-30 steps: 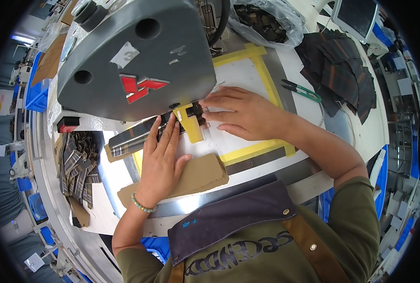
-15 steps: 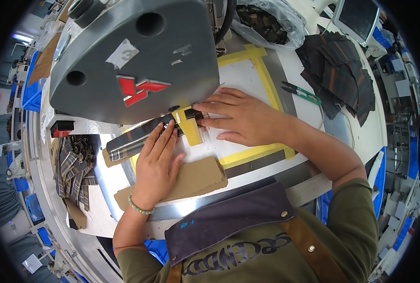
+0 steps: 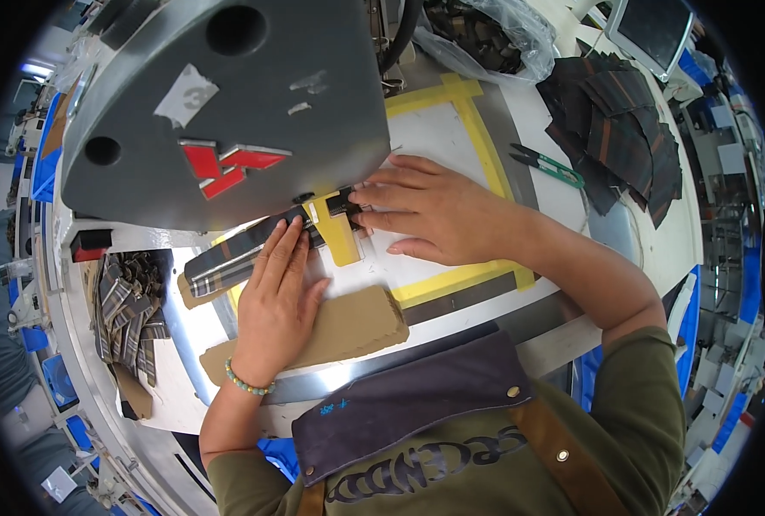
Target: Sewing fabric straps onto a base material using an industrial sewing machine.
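Note:
A dark plaid fabric strip point(image 3: 227, 255) lies at a slant under the front of the grey sewing machine head point(image 3: 227, 103). My left hand point(image 3: 272, 314) rests with its fingers stretched out, fingertips pressed on the strip's right part. Beside those fingertips is a yellow plate point(image 3: 335, 234) at the stitching area. My right hand point(image 3: 451, 215) lies palm down with fingers apart, its fingertips at dark fabric just right of the yellow plate. The machine head hides the needle and the strip's far edge.
A tan cardboard piece point(image 3: 348, 327) lies in front of my left hand. Green-handled thread snips point(image 3: 554, 168) and stacked dark plaid pieces point(image 3: 619, 129) are at right. Plaid strips point(image 3: 133, 305) pile up at left. A clear bag point(image 3: 528, 43) of dark pieces sits at the back.
The whole view has shifted a little, so the machine head and the work appear slightly farther left. Both hands keep nearly the same pose against the fabric.

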A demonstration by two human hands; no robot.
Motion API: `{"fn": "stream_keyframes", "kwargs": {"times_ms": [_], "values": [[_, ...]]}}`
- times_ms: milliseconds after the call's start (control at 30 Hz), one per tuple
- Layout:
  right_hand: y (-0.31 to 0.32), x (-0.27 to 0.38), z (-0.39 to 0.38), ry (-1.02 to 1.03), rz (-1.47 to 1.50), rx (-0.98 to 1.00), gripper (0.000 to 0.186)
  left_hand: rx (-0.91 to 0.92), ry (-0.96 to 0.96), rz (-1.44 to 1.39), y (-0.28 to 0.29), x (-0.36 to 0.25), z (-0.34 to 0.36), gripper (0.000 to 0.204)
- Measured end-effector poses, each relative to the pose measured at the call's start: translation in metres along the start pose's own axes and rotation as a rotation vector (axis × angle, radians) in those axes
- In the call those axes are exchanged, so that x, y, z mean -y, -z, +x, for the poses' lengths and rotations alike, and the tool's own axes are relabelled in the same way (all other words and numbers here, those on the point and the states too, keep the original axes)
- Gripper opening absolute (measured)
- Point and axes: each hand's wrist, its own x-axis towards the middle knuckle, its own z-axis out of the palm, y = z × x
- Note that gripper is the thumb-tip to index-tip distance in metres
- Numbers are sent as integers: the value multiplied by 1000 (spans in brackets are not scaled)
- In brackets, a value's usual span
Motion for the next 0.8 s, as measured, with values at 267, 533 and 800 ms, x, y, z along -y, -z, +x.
{"fn": "stream_keyframes", "kwargs": {"times_ms": [267,533,800], "values": [[4,1,1,-1,22,4,50,40,-2,155,4,-1,1,70],[7,3,4,2,20,-12,54,61,41,121,6,-1,3,73],[5,2,3,-19,31,9,48,89,28,85,9,2,4,71]]}}
